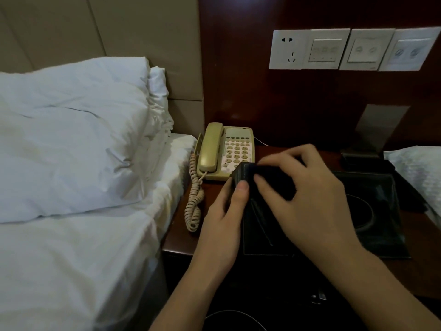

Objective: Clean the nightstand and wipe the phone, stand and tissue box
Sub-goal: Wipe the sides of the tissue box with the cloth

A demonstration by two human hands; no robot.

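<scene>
Both hands are on a dark box point(260, 180) now, and it is hard to read: black against a black mat, with most of its body hidden under the fingers. It may be the tissue box, but that can't be settled from here. The left hand point(224, 211) grips its near-left corner, thumb curled up over the edge. The right hand point(307, 189) lies over the top, fingers curled round the far side and thumb pressed on the near face. Whether a cloth is tucked under that palm can't be made out.

The box sits just right of the cream phone point(226, 151), its corner covering the front-right edge of the keypad. The handset is on its cradle, and the coiled cord point(193, 199) trails down the left of the phone along the nightstand point(181, 237) edge.

Right of the phone, beneath the box, lies a dark stitched mat point(372, 211) with a ring shape on it, blurred. Behind it stands a grey angled stand point(379, 125), its base lost in shadow. A white bundle point(420, 168) is cut off at the right border. Above the phone, a socket and switch plates point(353, 50) line the wood panel. Left of the phone, the pillow point(71, 134) and bed point(71, 259).
</scene>
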